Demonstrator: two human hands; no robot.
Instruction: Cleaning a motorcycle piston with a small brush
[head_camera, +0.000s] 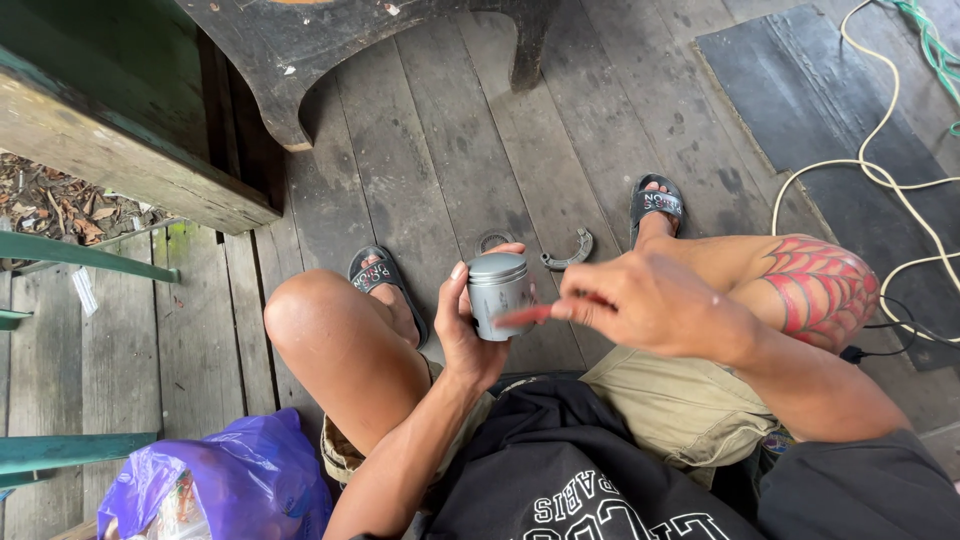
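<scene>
My left hand grips a small grey metal cylinder, a piston-like part with a flat top, held upright between my knees. My right hand pinches a thin red tool, blurred by motion, whose tip rests against the cylinder's side. I sit on a wooden plank floor with both knees raised and black sandals on my feet.
A curved metal half-ring and a round ring lie on the planks past the cylinder. A purple plastic bag sits at the lower left. A dark wooden stool stands ahead, a black mat and cream hose at right.
</scene>
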